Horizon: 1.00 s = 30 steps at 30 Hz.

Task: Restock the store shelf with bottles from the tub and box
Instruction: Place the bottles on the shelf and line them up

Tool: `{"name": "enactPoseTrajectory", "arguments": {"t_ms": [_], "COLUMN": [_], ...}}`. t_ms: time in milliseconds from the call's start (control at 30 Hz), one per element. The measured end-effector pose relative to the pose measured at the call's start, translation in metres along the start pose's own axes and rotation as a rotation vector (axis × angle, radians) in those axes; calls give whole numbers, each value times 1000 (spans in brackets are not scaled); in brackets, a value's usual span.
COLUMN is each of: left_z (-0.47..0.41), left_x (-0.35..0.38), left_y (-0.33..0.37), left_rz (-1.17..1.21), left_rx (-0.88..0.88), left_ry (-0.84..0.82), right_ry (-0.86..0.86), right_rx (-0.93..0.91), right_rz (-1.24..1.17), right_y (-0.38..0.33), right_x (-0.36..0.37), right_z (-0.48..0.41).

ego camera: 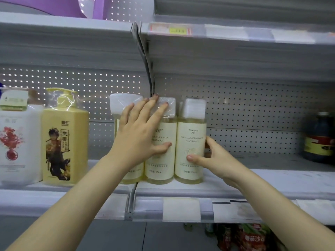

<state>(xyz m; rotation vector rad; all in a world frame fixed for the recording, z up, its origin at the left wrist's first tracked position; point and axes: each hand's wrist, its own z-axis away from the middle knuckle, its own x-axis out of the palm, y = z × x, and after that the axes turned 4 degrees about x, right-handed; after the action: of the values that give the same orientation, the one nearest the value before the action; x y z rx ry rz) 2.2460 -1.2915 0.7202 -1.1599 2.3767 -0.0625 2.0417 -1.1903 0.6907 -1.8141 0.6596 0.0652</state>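
We count three pale yellow bottles upright in a row on the shelf [235,189]. Left hand [139,131] lies flat and open across the left bottle [117,105] and middle bottle [161,156]. Right hand [210,158] is partly curled around the right bottle [192,142], thumb on its label. Shelf to the right is bare up to a dark bottle [319,136], so restocking looks only partly done. Tub and box are out of view.
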Motion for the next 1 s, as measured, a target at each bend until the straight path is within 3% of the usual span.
{"name": "enactPoseTrajectory", "arguments": {"t_ms": [300, 533, 633, 733, 833, 900, 1000], "left_z": [1, 5, 10, 26, 48, 62, 86], "left_x": [-1, -10, -20, -34, -49, -63, -88], "left_y": [0, 3, 1, -5, -15, -22, -36], "left_rz": [3, -15, 68, 168, 348, 498, 685], "left_rx": [10, 30, 50, 50, -23, -101, -215], "left_ry": [3, -92, -134, -111, -92, -102, -106], "right_ry": [2, 18, 69, 272, 413, 414, 279], "right_rx": [-22, 12, -9, -66, -321, -443, -430], "right_rz": [9, -10, 95, 248, 231, 187, 4], "right_y": [2, -2, -9, -20, -34, -44, -59], "right_x": [1, 1, 2, 11, 27, 46, 85], "right_z": [-2, 6, 11, 23, 40, 51, 66]}}
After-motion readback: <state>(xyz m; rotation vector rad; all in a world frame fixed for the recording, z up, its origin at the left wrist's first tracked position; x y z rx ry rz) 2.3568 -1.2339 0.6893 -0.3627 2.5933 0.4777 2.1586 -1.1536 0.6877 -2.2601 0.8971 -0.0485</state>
